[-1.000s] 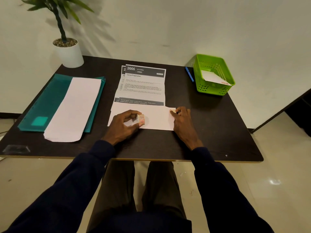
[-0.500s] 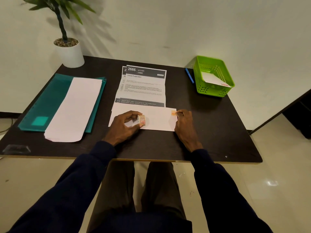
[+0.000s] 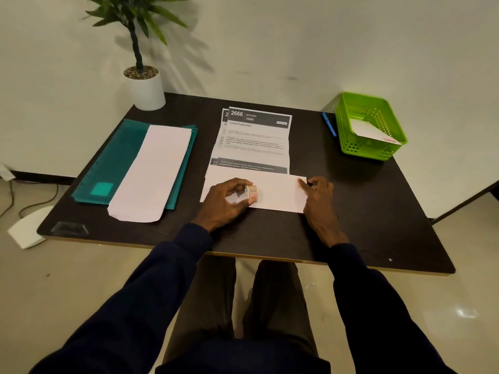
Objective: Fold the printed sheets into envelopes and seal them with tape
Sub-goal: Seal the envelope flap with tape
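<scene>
A white envelope [image 3: 275, 193] lies flat at the front middle of the dark table. My left hand [image 3: 226, 202] rests on its left part and grips a small roll of tape [image 3: 251, 194]. My right hand [image 3: 318, 201] presses its fingertips on the envelope's upper right corner; whether tape lies under them is hidden. Behind the envelope lie printed sheets [image 3: 256, 141] headed "2666 KITCHEN", partly tucked under it.
A teal folder [image 3: 108, 163] with a stack of white envelopes [image 3: 154, 171] on it lies at the left. A green basket [image 3: 370, 125] holding a sealed envelope stands at the back right, a blue pen [image 3: 329, 124] beside it. A potted plant [image 3: 144, 82] stands at the back left.
My right hand's fingers shifted slightly over the envelope's right corner, covering the small orange tape piece seen half a second ago. My left hand stays on the tape roll.
</scene>
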